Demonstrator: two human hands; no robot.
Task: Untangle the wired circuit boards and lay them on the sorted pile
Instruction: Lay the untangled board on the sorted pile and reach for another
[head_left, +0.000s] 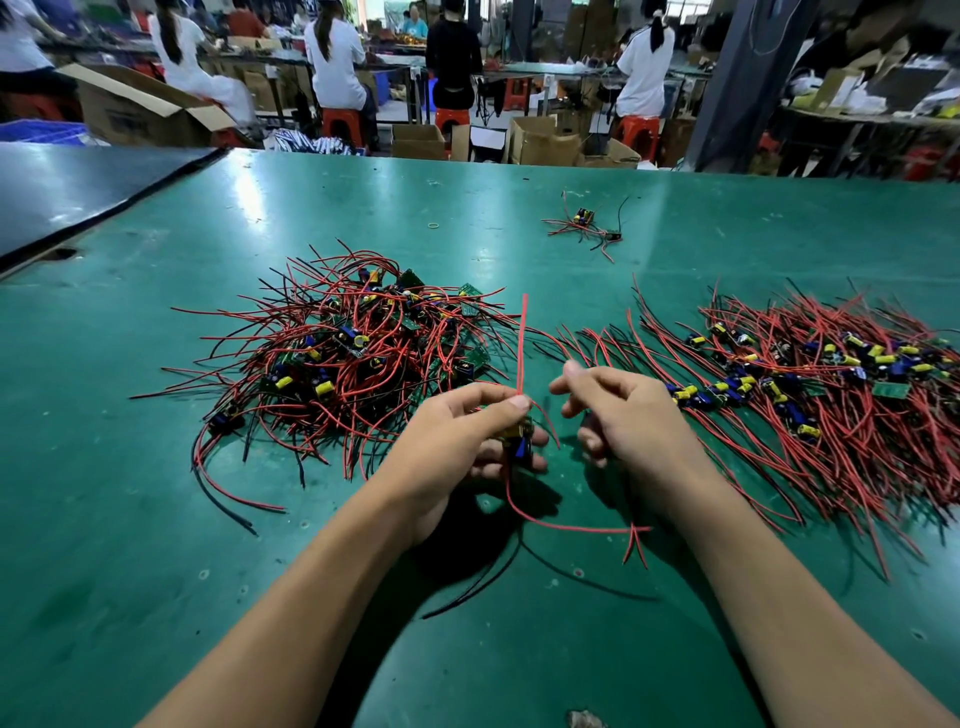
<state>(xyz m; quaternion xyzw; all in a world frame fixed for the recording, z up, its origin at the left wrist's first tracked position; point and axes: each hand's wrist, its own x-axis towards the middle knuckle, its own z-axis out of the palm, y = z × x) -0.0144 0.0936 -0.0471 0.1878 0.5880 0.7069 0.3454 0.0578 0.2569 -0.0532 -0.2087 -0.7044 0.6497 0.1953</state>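
A tangled heap of small circuit boards with red and black wires lies left of centre on the green table. A sorted pile of boards, wires combed side by side, lies at the right. My left hand holds one board with yellow and blue parts just above the table, thumb and forefinger pinching its red wires, which stand upward; more red wire loops down beneath. My right hand hovers close beside it, fingers loosely curled, thumb and forefinger near the wires; whether it pinches anything is unclear.
A small separate bundle of boards and wires lies farther back on the table, with a rubber band to its left. A dark panel overlaps the table's far-left corner. Beyond the far edge, people sit on red stools among cardboard boxes.
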